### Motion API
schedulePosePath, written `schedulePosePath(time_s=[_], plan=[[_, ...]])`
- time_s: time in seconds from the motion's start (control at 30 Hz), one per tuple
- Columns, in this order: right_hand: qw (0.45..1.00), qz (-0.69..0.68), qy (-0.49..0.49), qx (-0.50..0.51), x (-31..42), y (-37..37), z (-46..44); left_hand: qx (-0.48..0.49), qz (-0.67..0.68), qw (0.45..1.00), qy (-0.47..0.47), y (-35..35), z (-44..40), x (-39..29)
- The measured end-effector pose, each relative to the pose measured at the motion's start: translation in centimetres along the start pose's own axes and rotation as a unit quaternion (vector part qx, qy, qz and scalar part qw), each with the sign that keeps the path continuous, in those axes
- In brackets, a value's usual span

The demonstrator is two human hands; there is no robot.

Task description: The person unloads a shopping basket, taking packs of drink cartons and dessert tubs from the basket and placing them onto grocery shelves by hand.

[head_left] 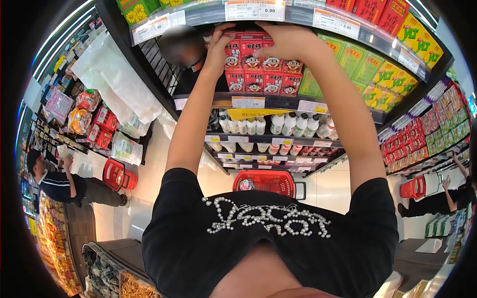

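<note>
"On the shelf [285, 102] just below the upper price strip, straight ahead: what?"

"Red cartons [254, 82], stacked upright in two tiers, with a cartoon face on each front. Between both hands, fronts facing outward."

"And the left hand [217, 44]?"

"At the left end of the upper tier, fingers bent over toward the top cartons. Touching there, by the look of it. Clamped or merely resting? Cannot tell."

"The right hand [293, 42], then?"

"Over the right part of the upper tier. Spreads wide, thumb well apart from the fingers and lying across the carton fronts. Well apart from the left hand, too."

"Anything alongside?"

"To the right of the red cartons, green cartons [348, 62], then yellow boxes [390, 84] farther along."

"And lower down?"

"Beneath the shelf, a yellow sign [253, 113]. Just below that, white bottles [300, 124] in a row. On the floor, in front of the shelving, a red basket [268, 181] with a small round item inside, too small to make out."

"Anyone nearby?"

"Off to the left, well apart, a person [74, 185] in dark clothes, beside another red basket."
</note>
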State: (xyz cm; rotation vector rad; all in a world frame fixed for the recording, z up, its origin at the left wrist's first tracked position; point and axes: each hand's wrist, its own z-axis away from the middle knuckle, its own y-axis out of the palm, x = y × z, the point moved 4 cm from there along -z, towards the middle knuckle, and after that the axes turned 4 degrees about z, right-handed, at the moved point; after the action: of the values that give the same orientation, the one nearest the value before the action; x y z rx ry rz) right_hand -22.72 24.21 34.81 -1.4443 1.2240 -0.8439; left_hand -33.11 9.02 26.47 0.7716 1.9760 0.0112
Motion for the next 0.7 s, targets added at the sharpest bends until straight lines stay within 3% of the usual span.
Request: schedulePosePath(time_s=[0.1, 0.23, 0.33, 0.5, 0.6, 0.7], plan=[[0.999, -0.005, 0.024, 0.029, -1.0, 2.4, -1.8, 0.0, 0.008, 1.0, -0.026, -0.1, -0.1, 0.4], [0.998, 0.025, 0.036, -0.055, -1.1, 3.0, -1.4, -0.026, -0.013, 0.999, -0.024, 0.0, 0.0, 0.3], [1.0, 0.0, 0.022, -0.011, -0.9, 2.1, -1.1, -0.038, -0.03, 0.999, -0.01, 0.2, 0.3, 0.0], [0.999, 0.016, 0.016, -0.031, -1.0, 2.2, -1.1, -0.023, -0.008, 1.0, -0.015, 0.0, 0.1, 0.3], [0.998, 0.02, 0.024, -0.062, -1.2, 2.7, -1.2, -0.025, 0.032, 0.999, 0.019, -0.2, 0.4, 0.6], [0.993, 0.037, 0.023, -0.109, -1.2, 3.3, -0.9, -0.044, -0.103, 0.987, 0.117, 0.0, 1.7, 0.7]])
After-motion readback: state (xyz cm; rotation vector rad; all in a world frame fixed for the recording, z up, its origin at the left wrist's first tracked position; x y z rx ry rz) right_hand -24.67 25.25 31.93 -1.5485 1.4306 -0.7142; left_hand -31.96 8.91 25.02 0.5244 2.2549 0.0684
